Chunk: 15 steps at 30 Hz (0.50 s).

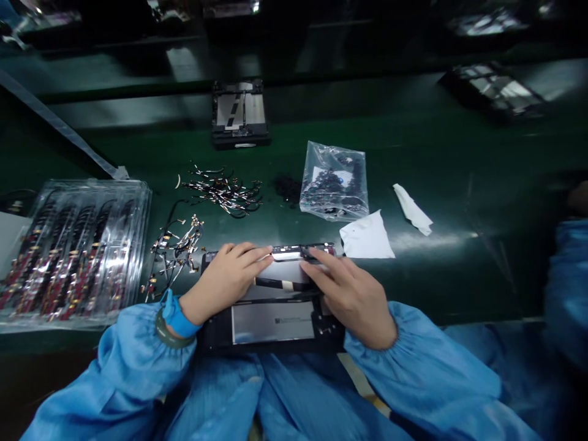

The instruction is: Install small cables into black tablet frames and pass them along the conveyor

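An opened electronic device [215, 331], probably a tablet, lies in front of me, showing silvery battery panels and a dark frame. My left hand [234, 275] rests over its left part, fingers stretched toward the strip of small parts along the far edge. On that same strip, my right hand [349, 288] has its thumb and index finger close together; whatever sits between the tips is too small to make out. A black band with a pale patch [280, 284] crosses the device between the hands. A blue wrist strap [179, 315] is around my left wrist.
Clear trays of cable parts [78, 251] stand at left. Loose flex cables [225, 191] and more small cables [179, 245] lie nearby. Beyond are a plastic bag of black parts [334, 184], white paper pieces [366, 236] and another stack of devices [241, 113]. A person's blue sleeve [569, 275] shows at right.
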{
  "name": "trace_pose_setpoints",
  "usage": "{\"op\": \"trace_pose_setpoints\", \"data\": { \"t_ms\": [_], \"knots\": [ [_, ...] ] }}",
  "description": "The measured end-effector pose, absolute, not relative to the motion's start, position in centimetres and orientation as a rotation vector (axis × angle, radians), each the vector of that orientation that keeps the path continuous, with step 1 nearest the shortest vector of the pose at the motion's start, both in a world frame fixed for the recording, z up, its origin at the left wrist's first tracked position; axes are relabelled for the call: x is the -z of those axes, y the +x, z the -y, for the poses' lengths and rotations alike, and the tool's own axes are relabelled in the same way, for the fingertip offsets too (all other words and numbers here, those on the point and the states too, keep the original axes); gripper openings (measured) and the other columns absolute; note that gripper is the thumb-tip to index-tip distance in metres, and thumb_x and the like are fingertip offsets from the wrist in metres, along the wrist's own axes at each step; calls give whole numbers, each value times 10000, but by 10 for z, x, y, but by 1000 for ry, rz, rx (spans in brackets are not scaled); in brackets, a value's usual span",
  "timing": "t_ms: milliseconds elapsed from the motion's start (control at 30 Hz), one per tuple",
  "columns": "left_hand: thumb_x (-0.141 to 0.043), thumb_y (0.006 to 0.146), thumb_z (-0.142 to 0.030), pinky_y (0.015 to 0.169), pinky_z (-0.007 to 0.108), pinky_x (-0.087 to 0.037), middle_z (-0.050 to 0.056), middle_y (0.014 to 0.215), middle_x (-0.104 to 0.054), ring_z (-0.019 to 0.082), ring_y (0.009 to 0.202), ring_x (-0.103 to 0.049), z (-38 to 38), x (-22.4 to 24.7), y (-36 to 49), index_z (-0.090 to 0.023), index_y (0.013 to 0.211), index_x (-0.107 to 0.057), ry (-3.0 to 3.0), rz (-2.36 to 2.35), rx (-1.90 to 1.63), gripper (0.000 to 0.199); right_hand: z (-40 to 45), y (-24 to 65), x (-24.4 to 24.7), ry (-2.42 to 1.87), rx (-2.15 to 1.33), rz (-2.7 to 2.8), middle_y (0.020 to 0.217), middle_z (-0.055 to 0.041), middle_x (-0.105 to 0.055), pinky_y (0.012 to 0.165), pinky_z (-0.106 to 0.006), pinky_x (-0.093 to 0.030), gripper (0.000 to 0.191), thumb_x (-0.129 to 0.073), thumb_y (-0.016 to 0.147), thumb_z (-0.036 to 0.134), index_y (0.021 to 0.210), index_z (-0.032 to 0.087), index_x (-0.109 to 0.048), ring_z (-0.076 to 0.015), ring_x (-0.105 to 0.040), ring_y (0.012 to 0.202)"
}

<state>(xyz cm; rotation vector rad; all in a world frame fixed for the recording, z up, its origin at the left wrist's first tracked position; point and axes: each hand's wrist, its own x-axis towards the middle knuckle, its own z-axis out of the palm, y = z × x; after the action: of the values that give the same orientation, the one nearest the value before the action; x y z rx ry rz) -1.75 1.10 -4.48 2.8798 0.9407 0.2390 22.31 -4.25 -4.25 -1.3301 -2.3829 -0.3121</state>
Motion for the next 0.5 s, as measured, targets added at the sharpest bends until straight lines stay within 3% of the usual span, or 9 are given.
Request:
{"op": "trace_pose_setpoints", "data": {
  "t_ms": [100, 167, 267, 333, 400, 467, 500],
  "knots": [
    [-424, 942, -223, 837, 348, -436, 108, 1200, -596, 211, 1038, -543, -16, 51, -15, -138, 1179, -539, 2756, -1047, -404, 277, 59, 237, 43, -1634, 108, 2091, 1022, -105, -682, 683, -279, -498, 251, -450, 899, 155, 1078, 164, -626, -192, -654, 827],
    [-426, 944, -325, 784, 355, -453, 124, 1026, -630, 226, 929, -565, -20, 54, -10, -99, 1067, -578, 2719, -1175, -378, 299, 69, 245, 47, -1867, -95, 1935, 871, -72, -709, 592, -284, -498, 234, -479, 904, 311, 1013, 184, -642, -203, -671, 719],
    [-420, 939, -373, 710, 345, -448, 85, 828, -614, 222, 798, -557, -25, 49, -4, -119, 872, -604, 2682, -1272, -270, 320, 80, 253, 54, -1994, -575, 1713, 745, -45, -700, 496, -291, -471, 353, -470, 861, 521, 887, 215, -643, -208, -648, 602],
    [-431, 932, -400, 674, 316, -437, 65, 810, -611, 203, 770, -560, -30, 39, -6, -145, 843, -603, 2572, -1365, -324, 320, 84, 256, 57, -1972, -927, 1470, 608, -19, -639, 443, -277, -432, 451, -449, 825, 625, 890, 216, -626, -180, -582, 496],
    [-471, 897, -465, 625, 283, -423, 38, 777, -612, 178, 727, -565, -35, 25, -15, -170, 809, -604, 2320, -1534, -470, 335, 87, 257, 59, -1924, -1208, 1207, 437, 32, -480, 389, -253, -352, 536, -420, 804, 692, 899, 198, -608, -138, -444, 378],
    [-486, 853, -544, 553, 260, -404, 10, 680, -590, 155, 635, -553, -41, 12, -27, -182, 753, -589, 1966, -1641, -639, 389, 89, 257, 61, -1831, -1396, 1002, 391, 67, -365, 371, -235, -277, 586, -414, 783, 727, 895, 182, -597, -97, -311, 334],
    [-461, 850, -574, 524, 258, -398, 0, 631, -573, 148, 588, -542, -43, 8, -32, -184, 739, -581, 1804, -1631, -710, 423, 89, 257, 61, -1777, -1449, 929, 420, 62, -389, 371, -229, -256, 603, -428, 766, 740, 903, 177, -593, -80, -278, 337]
  ]
}}
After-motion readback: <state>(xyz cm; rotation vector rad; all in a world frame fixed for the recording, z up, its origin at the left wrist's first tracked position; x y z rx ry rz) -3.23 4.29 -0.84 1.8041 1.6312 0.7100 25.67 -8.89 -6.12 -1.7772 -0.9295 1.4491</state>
